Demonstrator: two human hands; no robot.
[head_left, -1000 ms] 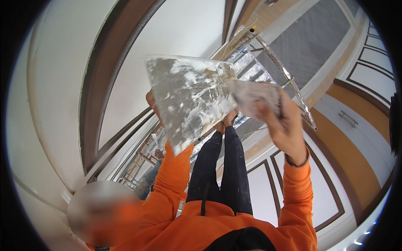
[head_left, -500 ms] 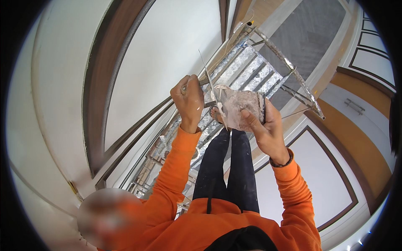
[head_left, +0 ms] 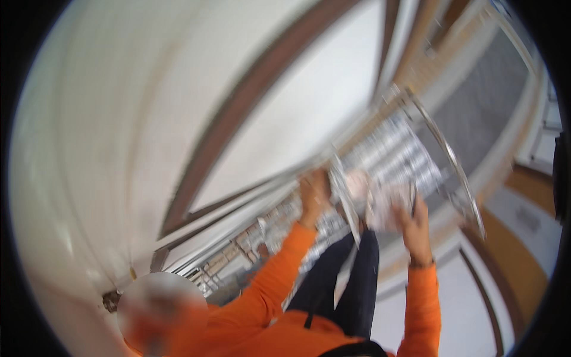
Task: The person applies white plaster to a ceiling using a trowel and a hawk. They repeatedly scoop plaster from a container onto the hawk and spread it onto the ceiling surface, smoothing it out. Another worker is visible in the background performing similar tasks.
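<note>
Motion smears the whole head view. My left hand (head_left: 314,193) is closed round the handle of a plastering trowel (head_left: 345,196). Its long thin blade shows nearly edge-on. To the right, my right hand (head_left: 414,226) grips the dark-edged side of a wide flat scraper (head_left: 388,205) coated with pinkish-white putty, thumb on top. A pale pink patch (head_left: 357,183), perhaps putty, shows between trowel and scraper. Whether the two tools touch is too blurred to tell. Both are held above my dark trousers (head_left: 357,279).
Under me is a slatted, paint-spattered scaffold platform (head_left: 404,154) with a metal end rail (head_left: 446,149). A white wall panel (head_left: 315,95) with brown moulding (head_left: 250,83) runs along the left. Grey floor (head_left: 485,95) lies beyond, and an orange-brown band (head_left: 511,214) curves at the right.
The view has swung, so hands and platform appear further right and lower. The trowel blade, earlier against the scraper's left edge, now shows more to its left with the pink patch between.
</note>
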